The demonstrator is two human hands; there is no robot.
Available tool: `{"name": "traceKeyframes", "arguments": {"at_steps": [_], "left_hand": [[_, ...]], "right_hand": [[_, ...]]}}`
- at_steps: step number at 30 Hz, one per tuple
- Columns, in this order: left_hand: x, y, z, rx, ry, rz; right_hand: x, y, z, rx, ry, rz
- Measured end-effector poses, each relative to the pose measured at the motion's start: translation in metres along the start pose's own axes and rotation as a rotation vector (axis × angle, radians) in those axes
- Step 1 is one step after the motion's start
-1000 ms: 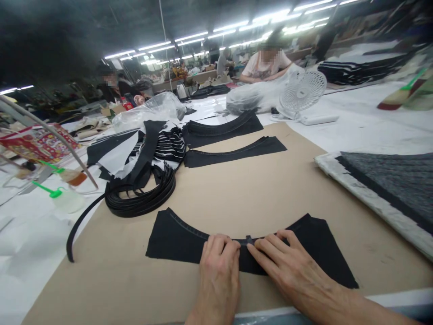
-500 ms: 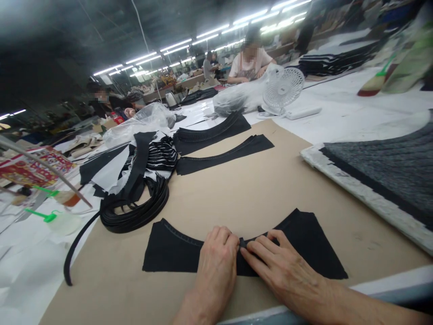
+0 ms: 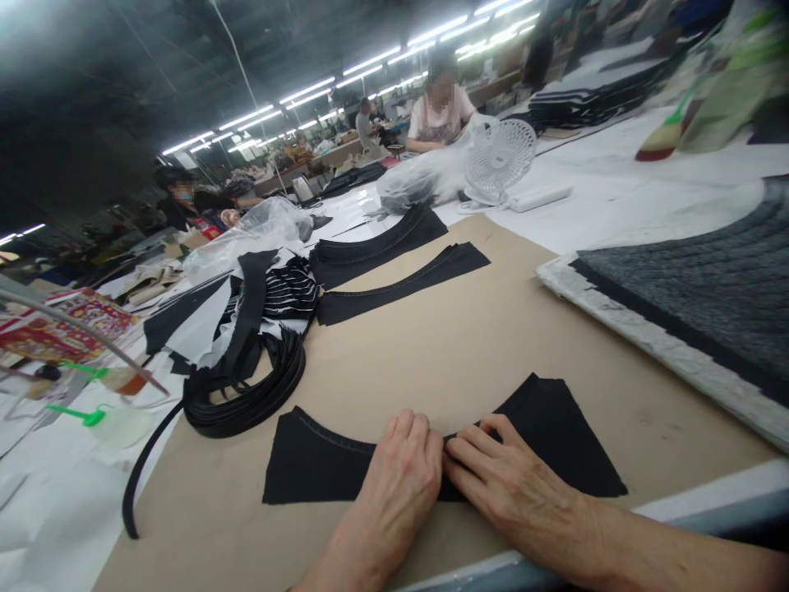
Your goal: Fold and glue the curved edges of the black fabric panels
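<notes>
Left hand, fingers bunched close, down on the curved edge of the black fabric piece; right hand just beside it, fingers bent at that edge, any pinch impossible to tell; fabric on brown paper, black coil beyond.

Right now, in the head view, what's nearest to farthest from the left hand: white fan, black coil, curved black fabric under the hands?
1. Curved black fabric: directly under the left hand.
2. Black coil: to its left, farther forward.
3. White fan: farthest, beyond the brown sheet.
</notes>
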State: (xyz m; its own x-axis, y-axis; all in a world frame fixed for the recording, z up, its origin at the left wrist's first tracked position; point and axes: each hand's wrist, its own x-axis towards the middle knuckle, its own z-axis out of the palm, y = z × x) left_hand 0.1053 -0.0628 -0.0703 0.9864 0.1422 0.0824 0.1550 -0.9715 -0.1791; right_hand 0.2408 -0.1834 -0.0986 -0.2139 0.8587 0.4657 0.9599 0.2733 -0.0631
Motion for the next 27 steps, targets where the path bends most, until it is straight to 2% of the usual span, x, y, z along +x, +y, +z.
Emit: {"name": "traceKeyframes", "arguments": {"at_steps": [5, 12, 18, 27], "left_hand": [[-0.005, -0.003, 0.006, -0.216, -0.051, -0.122], [-0.006, -0.011, 0.005, -0.377, 0.042, -0.257], [-0.005, -0.012, 0.0, -0.369, -0.015, -0.181], [0.004, -0.006, -0.011, 0.006, -0.029, 0.042]], "right_hand": [[-0.002, 0.0, 0.001, -0.002, -0.014, 0.005], [0.001, 0.0, -0.003, 0.003, 0.014, 0.002], [0.002, 0.001, -0.003, -0.002, 0.006, 0.006], [0.002, 0.0, -0.001, 0.021, 0.01, 0.016]]}}
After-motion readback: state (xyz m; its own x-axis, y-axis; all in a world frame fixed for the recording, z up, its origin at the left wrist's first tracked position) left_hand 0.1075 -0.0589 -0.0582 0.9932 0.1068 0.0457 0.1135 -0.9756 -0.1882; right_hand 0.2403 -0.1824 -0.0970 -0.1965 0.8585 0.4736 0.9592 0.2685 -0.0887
